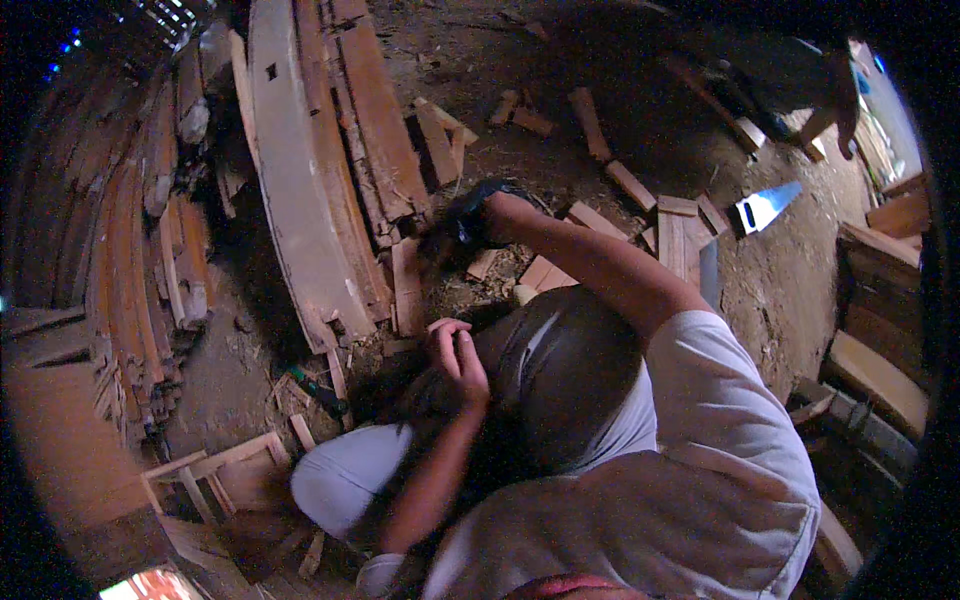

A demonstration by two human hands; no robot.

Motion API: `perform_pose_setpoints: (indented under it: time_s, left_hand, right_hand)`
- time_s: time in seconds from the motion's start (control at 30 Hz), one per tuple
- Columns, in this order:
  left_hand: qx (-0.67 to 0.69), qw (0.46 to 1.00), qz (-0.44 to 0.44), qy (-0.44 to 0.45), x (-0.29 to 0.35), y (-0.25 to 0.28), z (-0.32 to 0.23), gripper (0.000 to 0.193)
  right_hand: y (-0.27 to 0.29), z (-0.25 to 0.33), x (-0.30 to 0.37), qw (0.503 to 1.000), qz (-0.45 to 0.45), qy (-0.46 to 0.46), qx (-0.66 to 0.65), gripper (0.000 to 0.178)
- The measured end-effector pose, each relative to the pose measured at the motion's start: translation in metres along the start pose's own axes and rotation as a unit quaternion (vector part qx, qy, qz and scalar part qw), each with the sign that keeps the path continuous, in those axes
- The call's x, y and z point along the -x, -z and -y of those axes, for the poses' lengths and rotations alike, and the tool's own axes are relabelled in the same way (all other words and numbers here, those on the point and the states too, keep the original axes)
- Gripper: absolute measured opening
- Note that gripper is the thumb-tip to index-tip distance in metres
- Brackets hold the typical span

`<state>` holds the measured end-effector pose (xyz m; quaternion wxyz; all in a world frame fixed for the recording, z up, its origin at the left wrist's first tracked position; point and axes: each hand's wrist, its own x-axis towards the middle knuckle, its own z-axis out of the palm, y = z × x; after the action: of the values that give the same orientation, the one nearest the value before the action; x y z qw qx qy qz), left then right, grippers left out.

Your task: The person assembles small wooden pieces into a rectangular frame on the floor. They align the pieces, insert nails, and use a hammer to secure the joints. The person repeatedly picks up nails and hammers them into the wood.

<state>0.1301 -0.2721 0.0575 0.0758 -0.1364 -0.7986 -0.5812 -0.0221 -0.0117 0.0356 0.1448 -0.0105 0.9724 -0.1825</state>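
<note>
My right arm stretches forward across my knee. At its end my right hand (500,212) is on a dark, rounded object (474,218) low over the ground; shadow hides most of the fingers and the object's kind. Nearer my body, my left hand (458,360) hovers by my left knee with its fingers loosely curled, and nothing shows in it. Just ahead of that hand a short wooden board (407,285) leans by the ends of several long planks (300,150).
Small wood offcuts (590,125) and shavings litter the dirt floor. A handsaw (768,207) lies to the right. Stacked timber (130,270) fills the left side. A small wooden frame (215,465) sits at lower left, near a green-and-black tool (318,390). Another person (790,85) is at far right.
</note>
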Motion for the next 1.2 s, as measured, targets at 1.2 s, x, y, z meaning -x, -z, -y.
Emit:
perform_pose_setpoints:
  time_s: [1.2]
  left_hand:
    - [-0.004, 0.997, 0.08, 0.016, -0.003, 0.007, -0.033, 0.019]
  right_hand:
    - [0.083, 0.021, 0.311, 0.501, -0.297, -0.174, -0.794, 0.015]
